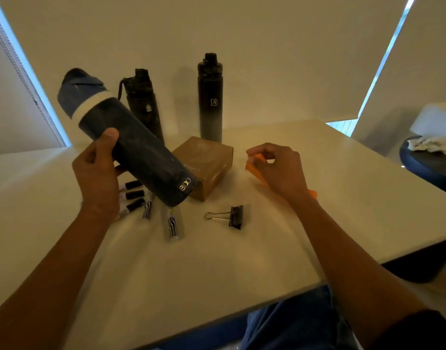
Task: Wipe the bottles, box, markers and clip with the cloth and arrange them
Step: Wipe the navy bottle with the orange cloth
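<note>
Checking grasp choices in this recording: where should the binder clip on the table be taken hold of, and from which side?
Probably the binder clip by its black body, pinched across from above on its right side. That end is the bulky part; the wire handles point left and lie thin and low against the table.

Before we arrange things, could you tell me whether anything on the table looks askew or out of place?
Nothing looks spilled or damaged. The markers lie scattered at different angles, partly under the blue bottle, which the left hand holds tilted above the table. The binder clip lies on its side, apart from them.
</note>
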`<state>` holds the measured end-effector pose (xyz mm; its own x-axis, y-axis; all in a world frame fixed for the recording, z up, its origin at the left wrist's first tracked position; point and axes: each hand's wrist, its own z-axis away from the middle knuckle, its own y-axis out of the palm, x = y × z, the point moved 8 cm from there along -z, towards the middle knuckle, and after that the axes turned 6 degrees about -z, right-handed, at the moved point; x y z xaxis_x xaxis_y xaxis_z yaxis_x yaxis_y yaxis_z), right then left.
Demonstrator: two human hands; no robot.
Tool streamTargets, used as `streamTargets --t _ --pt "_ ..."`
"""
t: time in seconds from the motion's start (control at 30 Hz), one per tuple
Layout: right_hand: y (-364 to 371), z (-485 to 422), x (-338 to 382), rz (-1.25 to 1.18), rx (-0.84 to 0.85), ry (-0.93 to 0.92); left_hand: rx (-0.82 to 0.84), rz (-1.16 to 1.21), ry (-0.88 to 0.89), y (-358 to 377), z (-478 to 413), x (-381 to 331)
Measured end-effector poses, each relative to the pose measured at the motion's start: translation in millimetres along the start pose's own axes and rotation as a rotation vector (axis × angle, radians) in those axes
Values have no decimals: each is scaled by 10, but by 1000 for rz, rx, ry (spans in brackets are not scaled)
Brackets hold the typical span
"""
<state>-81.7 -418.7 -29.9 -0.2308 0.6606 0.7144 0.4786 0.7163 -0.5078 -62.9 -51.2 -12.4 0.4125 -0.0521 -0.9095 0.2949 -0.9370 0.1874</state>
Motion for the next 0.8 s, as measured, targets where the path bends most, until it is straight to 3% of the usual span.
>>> streamTargets --t 0.23,0.43,0.8 --pt "-119 -406 633 -243 -147 -110 -21 -37 10 -47 -78 53" --pt "91 -519 877 -466 -10 -143 -30 -54 23 -54 -109 44" --pt "458 -505 297 -341 118 -101 -57 -108 26 -127 -200 143"
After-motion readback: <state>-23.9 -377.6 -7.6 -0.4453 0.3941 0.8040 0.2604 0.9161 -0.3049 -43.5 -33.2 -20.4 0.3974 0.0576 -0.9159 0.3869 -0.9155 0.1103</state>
